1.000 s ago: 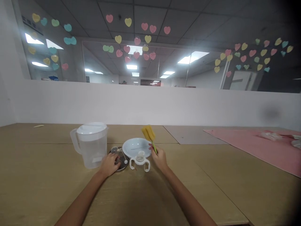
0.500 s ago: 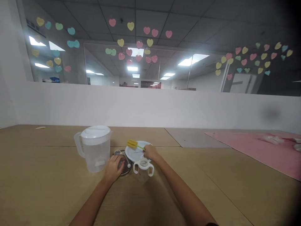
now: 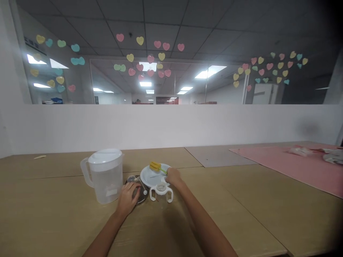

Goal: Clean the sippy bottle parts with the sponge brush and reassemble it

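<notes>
My right hand (image 3: pixel 173 176) is closed around the green handle of a yellow sponge bottle brush (image 3: pixel 155 166), whose head is above a white plate (image 3: pixel 145 177). A small white part (image 3: pixel 164 180) is at the plate's near right edge, partly covered by my hand. Close in front of the plate, a clear baby bottle (image 3: pixel 162 199) with two white handles stands upright without a lid. My left hand (image 3: pixel 128 197) lies over the left side of a dark round tray (image 3: pixel 146 197), fingers curved and thumb apart. On that tray are a clear round cap (image 3: pixel 131 179) and a straw with a white weight (image 3: pixel 145 192).
A translucent pitcher (image 3: pixel 105 178) with a white lid stands left of the tray, its handle pointing left. A pink mat (image 3: pixel 284 167) with cloth items covers the right side of the wooden table (image 3: pixel 66 221). A white wall (image 3: pixel 160 125) rises behind.
The brush head has shifted slightly over the plate and turned a little, with my right hand still on its handle. My left hand stays at the tray. The camera view has tilted a little.
</notes>
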